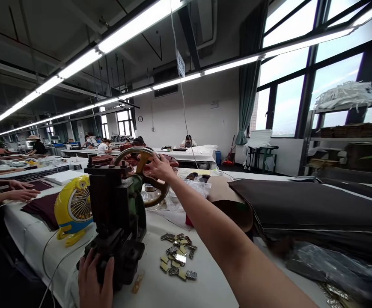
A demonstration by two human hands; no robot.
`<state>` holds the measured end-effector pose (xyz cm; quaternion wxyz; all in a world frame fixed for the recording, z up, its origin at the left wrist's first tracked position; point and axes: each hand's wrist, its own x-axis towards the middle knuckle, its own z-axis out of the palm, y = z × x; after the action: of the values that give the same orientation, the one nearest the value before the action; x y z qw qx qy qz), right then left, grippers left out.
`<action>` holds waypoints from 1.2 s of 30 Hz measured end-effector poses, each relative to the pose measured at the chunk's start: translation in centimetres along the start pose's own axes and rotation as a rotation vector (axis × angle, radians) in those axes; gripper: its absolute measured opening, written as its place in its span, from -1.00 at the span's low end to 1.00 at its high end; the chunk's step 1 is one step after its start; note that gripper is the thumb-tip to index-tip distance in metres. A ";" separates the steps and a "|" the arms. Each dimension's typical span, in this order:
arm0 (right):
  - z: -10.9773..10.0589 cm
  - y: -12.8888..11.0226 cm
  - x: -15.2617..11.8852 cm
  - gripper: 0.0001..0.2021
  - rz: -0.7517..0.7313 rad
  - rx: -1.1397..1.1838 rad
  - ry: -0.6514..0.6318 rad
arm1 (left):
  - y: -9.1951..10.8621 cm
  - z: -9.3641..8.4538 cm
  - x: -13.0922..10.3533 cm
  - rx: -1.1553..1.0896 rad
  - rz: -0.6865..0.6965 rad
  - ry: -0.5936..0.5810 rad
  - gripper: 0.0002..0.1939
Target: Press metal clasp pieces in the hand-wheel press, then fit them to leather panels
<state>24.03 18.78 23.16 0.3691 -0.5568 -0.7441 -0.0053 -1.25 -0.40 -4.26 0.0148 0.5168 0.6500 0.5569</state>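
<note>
A dark, heavy hand press [111, 205] with a green frame stands on the white-covered table in front of me. My right hand [162, 167] reaches across and grips the rim of its brass-coloured handwheel [156, 200] near the top. Down at the press's lower front, my left hand [94, 278] is closed, with the thumb and fingers around its dark base area. Whatever lies between those fingertips is hidden. Beside the press, to the right, is a loose pile of small shiny metal pieces [180, 258]. A small amber-coloured piece [137, 282] rests near the base.
A yellow and blue fan [73, 209] stands left of the press, its cord hanging over the table edge. A co-worker's hands [20, 192] are farther left. Clear plastic bags [186, 194] lie behind the wheel. Dark sheet material [301, 205] is stacked at the right.
</note>
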 end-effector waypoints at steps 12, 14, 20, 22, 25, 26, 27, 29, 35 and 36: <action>-0.8 -2.3 -5.4 -0.09 -0.199 -0.276 -0.273 | 4.6 -0.2 2.4 0.126 -0.002 0.301 -0.74; 0.1 -1.5 -9.3 -0.11 -0.219 -0.216 -0.348 | 5.0 -0.5 2.1 0.144 -0.043 0.283 -0.76; 3.0 2.5 -23.7 -0.37 -0.172 0.089 -0.574 | 4.6 -1.9 0.8 0.085 -0.104 0.235 -0.70; 3.4 3.5 -26.8 -0.45 -0.125 0.123 -0.567 | 4.5 -2.0 0.6 0.097 -0.107 0.211 -0.67; 3.6 3.5 -28.4 -0.50 -0.119 0.154 -0.483 | 4.7 -1.5 1.1 0.156 -0.093 0.166 -0.65; 3.7 3.0 -28.2 -0.51 -0.138 0.169 -0.461 | 4.8 -1.3 1.4 0.173 -0.093 0.161 -0.64; 3.9 2.2 -27.7 -0.51 -0.164 0.184 -0.447 | 4.9 -1.1 1.6 0.184 -0.095 0.159 -0.63; 4.5 0.3 -26.0 -0.51 -0.237 0.201 -0.447 | 5.0 -0.8 2.1 0.195 -0.104 0.162 -0.64; 9.2 -4.7 -20.1 -0.45 -0.313 0.141 -0.558 | 4.8 -0.8 2.4 0.225 -0.098 0.167 -0.62; 9.9 -5.0 -19.5 -0.45 -0.324 0.147 -0.580 | 4.8 -0.8 2.4 0.227 -0.087 0.163 -0.62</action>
<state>16.62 4.94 7.17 0.1755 -0.3818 -0.8952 0.1485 0.32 -0.07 0.94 -0.0724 0.4393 0.7297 0.5190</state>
